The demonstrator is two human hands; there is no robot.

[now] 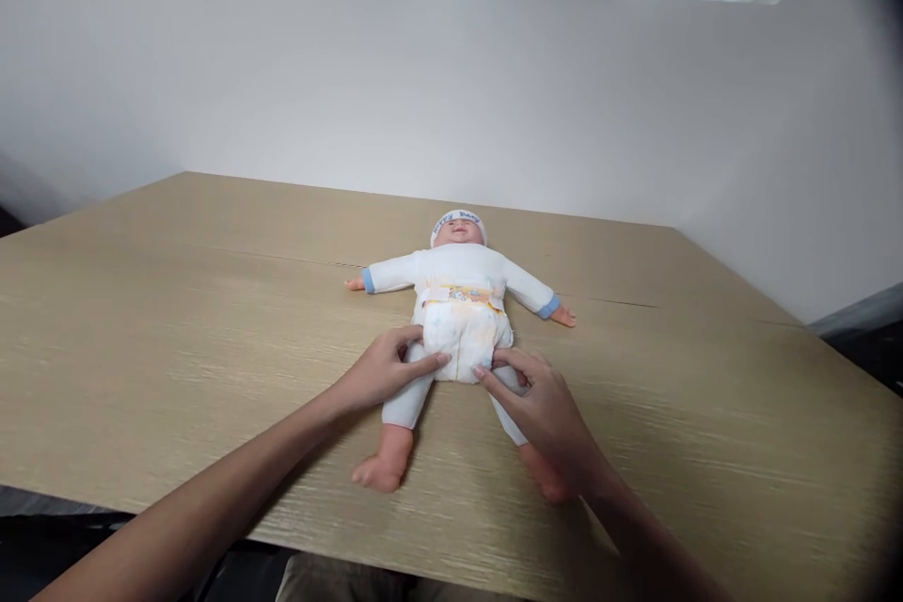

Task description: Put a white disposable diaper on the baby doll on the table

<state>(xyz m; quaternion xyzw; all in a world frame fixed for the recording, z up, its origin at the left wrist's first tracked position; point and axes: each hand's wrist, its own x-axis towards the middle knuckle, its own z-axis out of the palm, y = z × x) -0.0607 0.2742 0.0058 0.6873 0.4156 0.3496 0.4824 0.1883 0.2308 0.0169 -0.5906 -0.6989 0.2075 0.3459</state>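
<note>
A baby doll [462,261] lies on its back on the wooden table, head away from me, arms spread and legs apart. It wears a white suit with blue cuffs and a white cap. Around its hips sits a white diaper [460,329] with an orange patterned waistband. My left hand [388,367] grips the diaper's left leg edge, thumb on the front and the other fingers partly hidden behind it. On the opposite leg edge, my right hand [540,395] pinches the diaper between thumb and index finger. That hand partly covers the doll's leg on the right.
The wooden table [212,329] reaches back to a pale partition wall [395,85]. Thin seams run across the tabletop at both sides of the doll. My lap [339,578] shows below the table's near edge.
</note>
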